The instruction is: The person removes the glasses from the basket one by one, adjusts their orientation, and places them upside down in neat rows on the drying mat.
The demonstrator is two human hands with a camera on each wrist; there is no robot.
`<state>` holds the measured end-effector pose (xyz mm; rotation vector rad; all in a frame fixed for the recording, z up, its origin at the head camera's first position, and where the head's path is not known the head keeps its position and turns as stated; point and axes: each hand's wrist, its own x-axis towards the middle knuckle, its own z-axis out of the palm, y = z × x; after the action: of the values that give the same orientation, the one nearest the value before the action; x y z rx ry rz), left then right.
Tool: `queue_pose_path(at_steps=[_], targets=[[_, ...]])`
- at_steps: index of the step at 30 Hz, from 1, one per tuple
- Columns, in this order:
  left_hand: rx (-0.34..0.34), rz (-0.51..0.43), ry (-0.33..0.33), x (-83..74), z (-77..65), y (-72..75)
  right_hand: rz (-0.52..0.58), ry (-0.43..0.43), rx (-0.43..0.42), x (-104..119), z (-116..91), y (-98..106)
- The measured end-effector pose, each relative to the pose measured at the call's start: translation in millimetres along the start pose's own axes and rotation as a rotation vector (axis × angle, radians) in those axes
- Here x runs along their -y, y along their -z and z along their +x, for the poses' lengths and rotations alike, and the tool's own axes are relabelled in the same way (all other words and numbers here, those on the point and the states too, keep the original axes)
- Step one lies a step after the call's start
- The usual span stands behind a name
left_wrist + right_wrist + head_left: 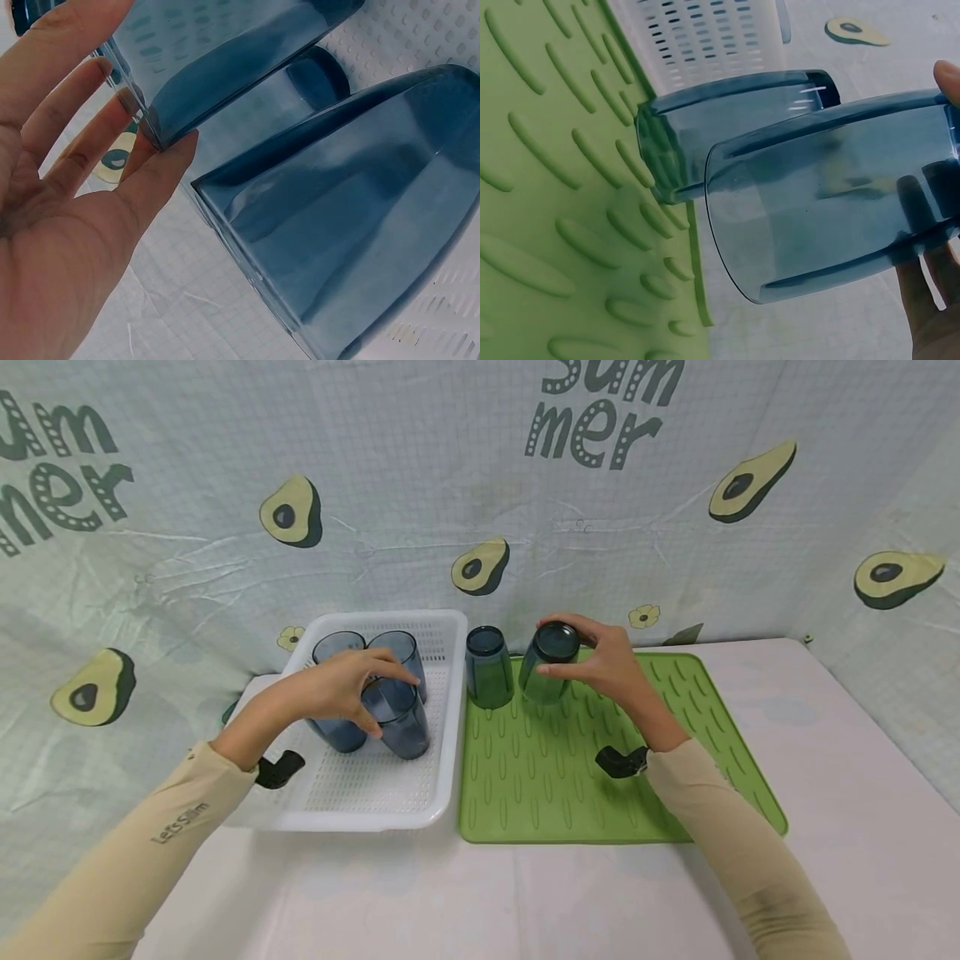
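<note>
1. "summer" reads on the backdrop [480,502]; the left sleeve [180,822] carries small lettering beginning "Let's".
2. The white basket [427,817] holds four blue glasses, one mostly hidden; the left hand [333,685] curls around the rim of the front-right glass [407,731].
3. The right hand [611,664] grips an inverted glass [535,670] over the green mat [570,793], near another inverted glass [490,670].
4. The mat's left edge lies just beside the basket; its ridged surface extends frontward and right on the table [420,902].
</note>
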<state>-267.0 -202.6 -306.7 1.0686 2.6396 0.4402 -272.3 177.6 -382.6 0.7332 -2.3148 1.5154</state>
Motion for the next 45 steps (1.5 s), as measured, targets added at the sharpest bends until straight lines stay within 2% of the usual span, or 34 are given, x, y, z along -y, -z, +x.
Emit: queue_pose_path(at_steps=[22,34,40,45], targets=[[-0.002,-0.005,0.002,-0.1,-0.9,-0.7,-0.014,-0.043,-0.005,-9.1,2.7,-9.9],[-0.005,-0.006,0.004,-1.7,-0.7,-0.4,-0.040,-0.119,0.015,-15.1,5.4,-14.9],[0.001,-0.009,0.007,-0.6,0.6,-0.7,-0.044,-0.181,-0.009,-16.4,6.7,-19.2],[0.001,-0.008,0.007,0.1,0.5,-1.1,-0.077,-0.194,-0.020,-13.7,8.2,-23.4]])
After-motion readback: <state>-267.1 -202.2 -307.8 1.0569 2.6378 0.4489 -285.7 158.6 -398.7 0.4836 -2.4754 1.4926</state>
